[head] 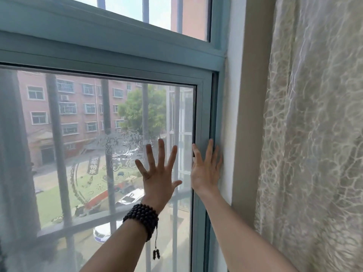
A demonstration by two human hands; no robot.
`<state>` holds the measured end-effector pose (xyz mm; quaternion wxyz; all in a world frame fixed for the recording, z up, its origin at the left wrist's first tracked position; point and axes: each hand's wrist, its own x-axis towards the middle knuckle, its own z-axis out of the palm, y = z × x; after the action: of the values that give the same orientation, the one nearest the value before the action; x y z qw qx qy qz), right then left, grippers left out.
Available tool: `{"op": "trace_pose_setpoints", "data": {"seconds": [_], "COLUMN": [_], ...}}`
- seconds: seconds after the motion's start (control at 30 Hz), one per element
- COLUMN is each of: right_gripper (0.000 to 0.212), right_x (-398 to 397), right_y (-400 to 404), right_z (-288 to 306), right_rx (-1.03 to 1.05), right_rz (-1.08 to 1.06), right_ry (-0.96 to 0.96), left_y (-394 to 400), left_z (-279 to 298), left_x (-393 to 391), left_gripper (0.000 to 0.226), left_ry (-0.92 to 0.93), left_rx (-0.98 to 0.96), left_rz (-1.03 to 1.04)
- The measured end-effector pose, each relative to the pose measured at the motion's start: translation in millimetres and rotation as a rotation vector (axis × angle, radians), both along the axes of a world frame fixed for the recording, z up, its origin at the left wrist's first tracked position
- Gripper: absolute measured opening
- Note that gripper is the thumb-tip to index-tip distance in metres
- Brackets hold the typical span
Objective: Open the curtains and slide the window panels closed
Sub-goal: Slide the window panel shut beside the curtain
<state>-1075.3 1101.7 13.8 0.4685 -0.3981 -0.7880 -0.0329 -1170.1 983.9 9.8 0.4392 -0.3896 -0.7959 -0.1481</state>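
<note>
Pressing window panel [98, 134] | left hand [158, 173] splayed on glass | right hand [206, 169] flat on frame edge

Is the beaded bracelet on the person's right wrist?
No, the beaded bracelet sits on the wrist of the left hand, which is spread flat on the glass; the right hand's wrist is bare.

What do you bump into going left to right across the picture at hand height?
Window glass → left hand → right hand on the window frame → wall → lacy curtain.
</note>
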Motion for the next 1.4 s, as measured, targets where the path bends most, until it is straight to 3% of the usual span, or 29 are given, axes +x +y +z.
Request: {"op": "trace_pose_setpoints", "data": {"seconds": [0.27,0.6,0.97,1.4], "right_gripper": [0.075,0.072,0.073,0.070], "right_x": [1,15,31,0], "right_y": [4,-15,-77,-155], "right_z": [0,0,12,41], "right_rx": [-0.006,-0.058,0.036,0.194], "right_rz": [-0.027,0.039,0.421,0.740], "right_ry": [-0.007,-0.060,0.007,0.034], "left_y": [0,-39,-102,-217], "left_z": [2,10,20,45], "left_x": [7,-2,-7,-17], "left_gripper": [0.129,0.104,0.091,0.078], "left_ry": [-0.019,0.054,-0.058,0.012], "left_rx": [-0.018,-0.129,0.006,0.094], "left_rz": [-0.006,-0.029,-0.398,-0.230]}}
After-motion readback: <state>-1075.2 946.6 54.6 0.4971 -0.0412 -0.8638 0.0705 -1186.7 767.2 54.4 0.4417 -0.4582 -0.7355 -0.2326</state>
